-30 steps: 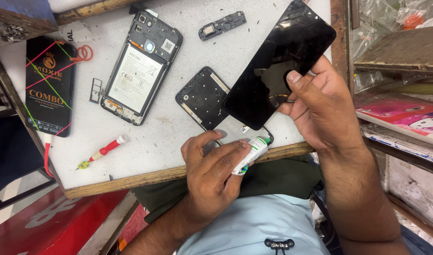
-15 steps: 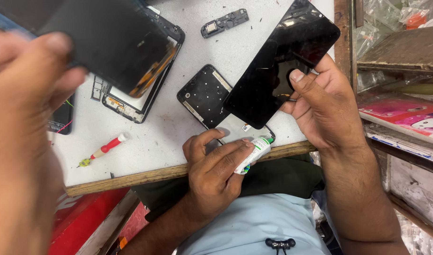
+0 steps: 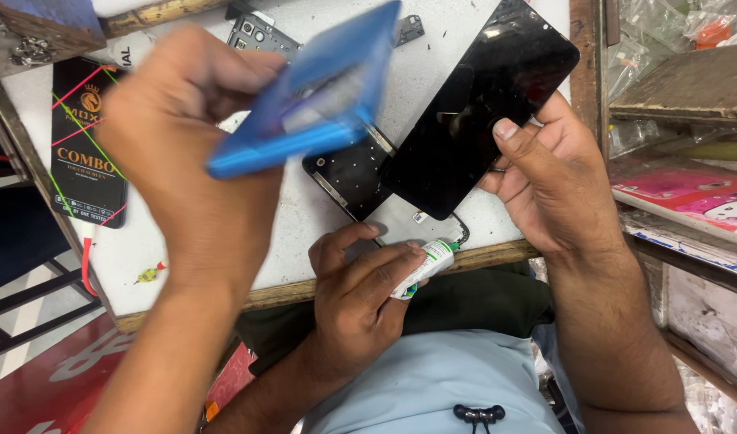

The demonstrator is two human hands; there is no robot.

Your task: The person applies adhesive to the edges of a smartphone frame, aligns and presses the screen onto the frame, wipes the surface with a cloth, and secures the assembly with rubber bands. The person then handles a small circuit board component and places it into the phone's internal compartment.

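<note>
- Pale-blue shirt cloth (image 3: 416,386) of the person fills the near edge, just below both wrists, with a small black clip (image 3: 478,414) hanging on it.
- Nearest of the hands, the left hand (image 3: 360,301) is curled tightly round a small white squeeze tube with a green band (image 3: 429,261), fingers wrapped over it and the tube's end pointing up and right, at the wooden front edge of the white worktop (image 3: 304,217).
- Just beyond that tube's tip lies a black phone frame with a pale inner face (image 3: 368,181), flat on the worktop between the two hands.
- To the right, the right hand (image 3: 557,189) grips a large glossy black phone screen panel (image 3: 481,104) by its lower right edge, thumb pressed on the glass, the panel tilted and overlapping the frame's upper right part.
- Left of the left hand and closer to the camera, another person's hand (image 3: 187,157) reaches in from the lower left and holds a blue phone-sized slab (image 3: 312,88), blurred, above the worktop; its grip is closed on the slab.
- Partly hidden behind that slab, farther out, lies an opened dark phone body (image 3: 260,32).
- Far left of the reaching hand lies a black printed flat packet (image 3: 83,153), and near the worktop's front edge a small yellow-and-red object (image 3: 149,275), too small to identify.
</note>
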